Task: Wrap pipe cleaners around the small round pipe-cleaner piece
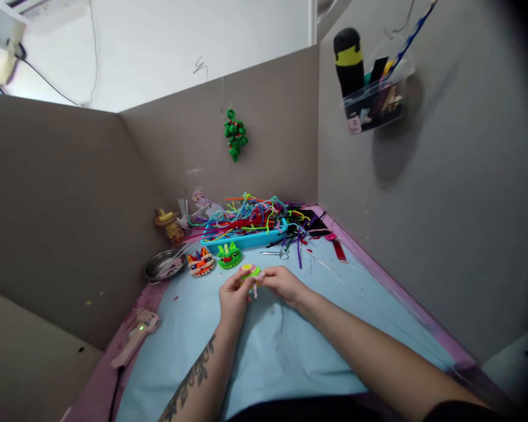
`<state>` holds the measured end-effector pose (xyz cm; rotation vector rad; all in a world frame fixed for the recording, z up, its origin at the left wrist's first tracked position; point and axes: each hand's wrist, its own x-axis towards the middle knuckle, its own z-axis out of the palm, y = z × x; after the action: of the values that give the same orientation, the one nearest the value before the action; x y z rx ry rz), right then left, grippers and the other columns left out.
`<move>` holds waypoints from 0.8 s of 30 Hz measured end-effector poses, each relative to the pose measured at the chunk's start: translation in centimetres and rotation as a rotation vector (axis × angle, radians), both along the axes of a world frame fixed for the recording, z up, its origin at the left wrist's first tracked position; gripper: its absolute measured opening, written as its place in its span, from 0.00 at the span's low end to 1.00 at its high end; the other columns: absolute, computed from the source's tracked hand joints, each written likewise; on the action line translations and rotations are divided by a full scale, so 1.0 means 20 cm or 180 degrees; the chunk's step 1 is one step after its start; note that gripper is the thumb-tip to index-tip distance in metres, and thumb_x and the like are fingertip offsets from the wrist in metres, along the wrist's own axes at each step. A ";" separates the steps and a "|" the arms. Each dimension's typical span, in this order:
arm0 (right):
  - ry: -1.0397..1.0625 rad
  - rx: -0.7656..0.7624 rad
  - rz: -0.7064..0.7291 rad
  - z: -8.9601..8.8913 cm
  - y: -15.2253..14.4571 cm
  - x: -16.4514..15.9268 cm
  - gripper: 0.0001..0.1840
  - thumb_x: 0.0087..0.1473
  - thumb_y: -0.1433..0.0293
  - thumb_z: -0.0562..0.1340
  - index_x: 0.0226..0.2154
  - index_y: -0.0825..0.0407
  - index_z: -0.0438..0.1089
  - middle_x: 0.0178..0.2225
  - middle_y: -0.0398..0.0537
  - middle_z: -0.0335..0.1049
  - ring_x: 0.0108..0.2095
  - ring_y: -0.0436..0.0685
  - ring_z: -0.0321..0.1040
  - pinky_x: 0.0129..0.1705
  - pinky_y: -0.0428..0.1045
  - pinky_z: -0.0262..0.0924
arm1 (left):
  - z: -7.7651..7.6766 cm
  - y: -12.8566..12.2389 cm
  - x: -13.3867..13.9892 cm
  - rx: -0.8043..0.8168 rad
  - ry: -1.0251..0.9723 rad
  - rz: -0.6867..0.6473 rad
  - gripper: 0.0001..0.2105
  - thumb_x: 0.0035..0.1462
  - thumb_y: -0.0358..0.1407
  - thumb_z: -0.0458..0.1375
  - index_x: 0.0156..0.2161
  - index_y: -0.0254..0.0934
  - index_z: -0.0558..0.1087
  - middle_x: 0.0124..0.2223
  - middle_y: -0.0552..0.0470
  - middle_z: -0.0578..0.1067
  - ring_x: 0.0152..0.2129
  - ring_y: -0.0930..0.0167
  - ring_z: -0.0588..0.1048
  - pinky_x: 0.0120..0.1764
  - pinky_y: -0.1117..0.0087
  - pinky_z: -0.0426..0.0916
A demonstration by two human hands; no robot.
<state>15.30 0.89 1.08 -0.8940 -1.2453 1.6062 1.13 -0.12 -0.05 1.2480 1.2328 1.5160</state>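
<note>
Between my hands, above the light blue cloth, is a small yellow, green and pink pipe-cleaner piece (250, 270). My left hand (235, 294) grips it from the left, thumb and fingers closed on it. From the right, my right hand (283, 282) pinches its edge near a pale pink strand (255, 291) that hangs down. The fingers cover much of the piece. Just beyond my left hand sit a green pipe-cleaner animal head (229, 256) and an orange and cream one (201, 263). Scissors (278, 253) lie beyond my right hand.
A blue tray (246, 241) heaped with coloured pipe cleaners (257, 215) stands at the back. At left are a metal bowl (152, 271) and a pink glue gun (137, 340) with its light on. Grey partitions (273, 129) enclose the table; a clear bin (376, 104) hangs at right.
</note>
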 end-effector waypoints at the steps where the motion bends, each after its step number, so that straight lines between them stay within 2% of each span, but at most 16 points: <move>1: -0.0010 0.0133 0.0076 0.00 0.00 0.00 0.12 0.39 0.63 0.64 0.22 0.55 0.66 0.12 0.33 0.50 0.14 0.42 0.40 0.17 0.43 0.33 | 0.00 0.00 0.00 0.0030 0.0030 0.0036 0.18 0.40 0.40 0.64 0.37 0.32 0.76 0.21 0.55 0.73 0.10 0.82 0.60 0.14 0.79 0.56; 5: 0.0009 0.0472 0.0235 -0.01 -0.03 -0.03 0.17 0.37 0.65 0.67 0.29 0.54 0.62 0.18 0.34 0.54 0.18 0.43 0.49 0.19 0.41 0.42 | 0.00 -0.01 -0.01 0.0358 0.0439 0.0272 0.15 0.42 0.39 0.63 0.37 0.34 0.76 0.27 0.51 0.76 0.17 0.76 0.68 0.21 0.75 0.63; 9: -0.0042 0.0365 0.0170 -0.02 -0.05 -0.07 0.18 0.37 0.66 0.67 0.31 0.53 0.61 0.19 0.34 0.57 0.16 0.44 0.54 0.18 0.42 0.47 | -0.01 -0.03 -0.01 0.0862 0.0917 0.0345 0.10 0.42 0.37 0.63 0.34 0.38 0.78 0.29 0.50 0.77 0.23 0.71 0.71 0.29 0.71 0.67; 14: -0.0182 0.0343 -0.0180 -0.01 -0.04 -0.07 0.09 0.41 0.68 0.61 0.29 0.54 0.64 0.18 0.37 0.63 0.15 0.45 0.58 0.16 0.41 0.48 | 0.00 -0.04 0.00 0.0823 0.0881 0.0431 0.11 0.44 0.38 0.62 0.35 0.40 0.77 0.26 0.52 0.76 0.17 0.74 0.67 0.24 0.73 0.64; 17: -0.0378 0.0499 -0.0560 -0.01 -0.04 -0.06 0.06 0.42 0.68 0.60 0.22 0.54 0.63 0.17 0.38 0.63 0.15 0.45 0.57 0.17 0.41 0.50 | 0.01 -0.04 0.00 0.0691 0.0721 0.0430 0.11 0.42 0.39 0.63 0.34 0.39 0.77 0.24 0.52 0.75 0.15 0.75 0.65 0.22 0.74 0.63; 20: -0.0542 0.0915 -0.0575 0.00 -0.05 -0.05 0.08 0.44 0.68 0.59 0.19 0.54 0.65 0.17 0.40 0.64 0.18 0.46 0.59 0.22 0.43 0.54 | 0.02 -0.03 0.00 0.0488 0.0528 0.0455 0.12 0.41 0.39 0.63 0.34 0.38 0.77 0.25 0.52 0.75 0.17 0.74 0.68 0.22 0.74 0.64; 24: -0.0736 0.1769 -0.0046 0.03 -0.08 -0.04 0.06 0.45 0.68 0.60 0.23 0.52 0.71 0.24 0.43 0.70 0.27 0.51 0.64 0.32 0.46 0.57 | 0.03 -0.01 -0.01 0.0385 0.0132 0.0350 0.13 0.41 0.38 0.64 0.35 0.35 0.76 0.34 0.48 0.77 0.29 0.69 0.74 0.31 0.72 0.67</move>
<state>14.56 -0.66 1.61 -0.7352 -1.7276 1.0710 1.03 -0.32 0.49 1.3139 1.2707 1.6731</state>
